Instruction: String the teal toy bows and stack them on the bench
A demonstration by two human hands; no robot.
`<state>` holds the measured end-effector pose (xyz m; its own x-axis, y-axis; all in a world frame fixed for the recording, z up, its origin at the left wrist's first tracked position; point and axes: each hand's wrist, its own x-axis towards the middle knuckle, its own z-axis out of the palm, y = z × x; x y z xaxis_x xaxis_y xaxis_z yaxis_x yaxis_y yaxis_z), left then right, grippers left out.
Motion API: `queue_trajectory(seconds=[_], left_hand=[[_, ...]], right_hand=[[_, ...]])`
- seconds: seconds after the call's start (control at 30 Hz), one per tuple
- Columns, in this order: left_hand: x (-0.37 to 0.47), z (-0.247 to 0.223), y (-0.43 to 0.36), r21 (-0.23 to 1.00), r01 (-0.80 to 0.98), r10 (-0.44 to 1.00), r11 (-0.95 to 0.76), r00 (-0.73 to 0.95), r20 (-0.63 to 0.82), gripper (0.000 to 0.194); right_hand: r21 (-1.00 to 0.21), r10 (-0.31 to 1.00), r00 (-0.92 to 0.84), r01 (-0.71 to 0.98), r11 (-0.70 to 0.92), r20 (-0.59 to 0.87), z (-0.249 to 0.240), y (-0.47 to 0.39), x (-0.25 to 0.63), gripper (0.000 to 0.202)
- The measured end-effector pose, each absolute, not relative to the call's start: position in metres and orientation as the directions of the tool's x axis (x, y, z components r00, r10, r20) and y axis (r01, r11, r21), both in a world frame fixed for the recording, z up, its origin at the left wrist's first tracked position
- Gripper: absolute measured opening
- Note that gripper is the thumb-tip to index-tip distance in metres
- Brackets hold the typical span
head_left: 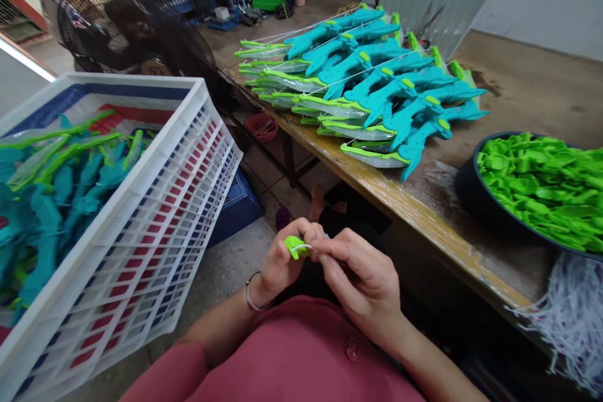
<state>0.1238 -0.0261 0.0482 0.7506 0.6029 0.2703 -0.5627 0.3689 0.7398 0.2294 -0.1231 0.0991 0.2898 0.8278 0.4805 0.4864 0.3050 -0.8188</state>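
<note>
My left hand [277, 264] is closed around a small lime-green plastic piece [294, 247], held in front of my body. A white string [302, 246] runs across that piece. The fingertips of my right hand [360, 273] pinch the string close beside it. A bit of blue shows behind the fingers, mostly hidden. Beyond my hands, rows of turquoise and lime-green plastic toy-like assemblies [372, 85] lie on the table, with white strings stretched over them.
A white plastic crate [188, 157] with more turquoise and green parts stands at left. A dark basin [471, 201] of green pieces sits on the wooden table [452, 226] at right. White strings [575, 320] hang from its edge. A black fan [108, 25] stands behind the crate.
</note>
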Motion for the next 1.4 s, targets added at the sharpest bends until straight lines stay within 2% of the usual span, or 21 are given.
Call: queue_trajectory(seconds=[0.27,0.47,0.73,1.07,1.2,1.4], left_hand=[[0.122,0.048,-0.026,0.761,-0.533,0.599,0.369,0.762,0.244,0.058],[0.121,0.05,-0.026,0.757,-0.538,0.59,0.371,0.766,0.256,0.057],[0.123,0.05,-0.025,0.766,-0.516,0.582,0.382,0.779,0.234,0.058],[0.122,0.052,-0.026,0.741,-0.524,0.555,0.42,0.794,0.247,0.055],[0.119,0.054,-0.023,0.733,-0.496,0.543,0.465,0.814,0.206,0.056],[0.118,0.057,-0.019,0.747,-0.434,0.539,0.504,0.834,0.121,0.046]], right_hand=[[-0.804,0.829,0.252,0.491,0.336,0.5,0.099,-0.118,0.228,0.02],[-0.741,0.812,0.232,0.591,0.319,0.536,0.101,-0.118,0.228,0.017],[-0.631,0.775,0.203,0.715,0.301,0.599,0.099,-0.12,0.227,0.022],[-0.619,0.772,0.166,0.709,0.339,0.613,0.101,-0.119,0.224,0.018],[-0.626,0.773,0.169,0.7,0.342,0.612,0.097,-0.117,0.222,0.021],[-0.573,0.742,0.186,0.76,0.307,0.644,0.087,-0.113,0.216,0.032]])
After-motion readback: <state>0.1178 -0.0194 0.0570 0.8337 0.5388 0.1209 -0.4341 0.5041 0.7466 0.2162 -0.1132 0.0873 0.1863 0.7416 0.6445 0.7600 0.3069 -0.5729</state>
